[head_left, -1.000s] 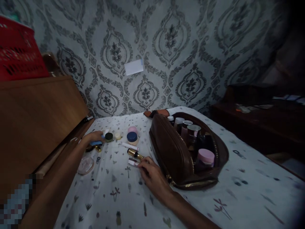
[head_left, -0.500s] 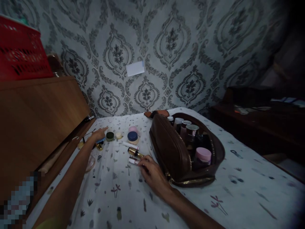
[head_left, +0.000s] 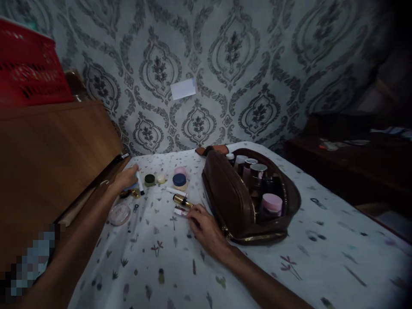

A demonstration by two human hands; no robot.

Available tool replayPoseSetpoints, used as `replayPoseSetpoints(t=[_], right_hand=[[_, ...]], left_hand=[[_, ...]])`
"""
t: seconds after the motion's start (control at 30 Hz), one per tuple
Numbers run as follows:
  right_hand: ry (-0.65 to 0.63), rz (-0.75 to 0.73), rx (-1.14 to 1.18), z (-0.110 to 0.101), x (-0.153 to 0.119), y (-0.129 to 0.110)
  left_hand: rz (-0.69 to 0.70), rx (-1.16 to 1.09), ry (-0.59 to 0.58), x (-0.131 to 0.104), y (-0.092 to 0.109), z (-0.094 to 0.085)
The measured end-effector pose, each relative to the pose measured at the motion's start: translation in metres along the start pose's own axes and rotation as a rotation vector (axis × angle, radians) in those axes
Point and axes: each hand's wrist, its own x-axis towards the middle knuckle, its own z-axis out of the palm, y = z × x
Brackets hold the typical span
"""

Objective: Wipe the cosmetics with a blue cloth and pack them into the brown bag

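My left hand point(head_left: 127, 179) reaches to the far left of the bed and holds a thin white stick with a dark tip point(head_left: 139, 184), over a blue item. My right hand point(head_left: 202, 225) rests flat on the flowered sheet, fingertips touching a small white tube point(head_left: 180, 212). Just beyond it lie a gold and black lipstick point(head_left: 182, 200) and another white tube point(head_left: 175, 192). An open brown leather pouch point(head_left: 230, 199) stands right of my right hand, holding several jars and bottles, one with a pink lid point(head_left: 272, 201).
Small round pots sit in a row: a dark one point(head_left: 149, 179), a pale one point(head_left: 161, 178), a blue-lidded one point(head_left: 179, 180). A clear round compact point(head_left: 119, 213) lies near the wooden cabinet point(head_left: 48, 154). A red crate point(head_left: 28, 68) tops it. A dark table point(head_left: 350, 159) stands right.
My left hand closed on the thin white stick and lifted it slightly toward me. My right hand stayed on the small white tube.
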Motion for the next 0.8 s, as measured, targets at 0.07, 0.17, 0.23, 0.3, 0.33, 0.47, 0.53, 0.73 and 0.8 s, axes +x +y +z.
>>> replayPoseSetpoints(t=[0.07, 0.17, 0.23, 0.3, 0.33, 0.47, 0.53, 0.73, 0.8], right_hand=[[0.002, -0.016, 0.002, 0.0, 0.0, 0.001], [0.005, -0.031, -0.001, 0.001, 0.0, 0.003], [0.008, -0.034, 0.002, 0.001, 0.0, 0.004], [0.01, -0.033, 0.006, 0.001, -0.001, 0.004], [0.012, -0.032, 0.006, 0.001, -0.001, 0.004], [0.024, -0.026, 0.001, 0.001, 0.0, 0.001], [0.031, -0.029, 0.001, 0.002, 0.0, 0.001], [0.032, -0.042, 0.015, 0.002, -0.001, 0.0], [0.037, -0.046, 0.015, 0.002, -0.001, -0.001]], left_hand=[[0.033, -0.012, 0.029, -0.023, 0.0, -0.008], [0.204, -0.134, -0.022, -0.063, 0.004, -0.014], [0.376, -0.307, -0.181, -0.085, 0.007, -0.014], [0.475, -0.435, -0.294, -0.097, 0.008, -0.011], [0.485, -0.462, -0.295, -0.098, 0.007, -0.008], [0.269, -0.286, 0.028, -0.085, 0.005, 0.018], [0.171, -0.206, 0.125, -0.078, 0.01, 0.036], [0.153, -0.113, 0.112, -0.081, 0.039, 0.074], [0.128, -0.089, 0.129, -0.082, 0.045, 0.075]])
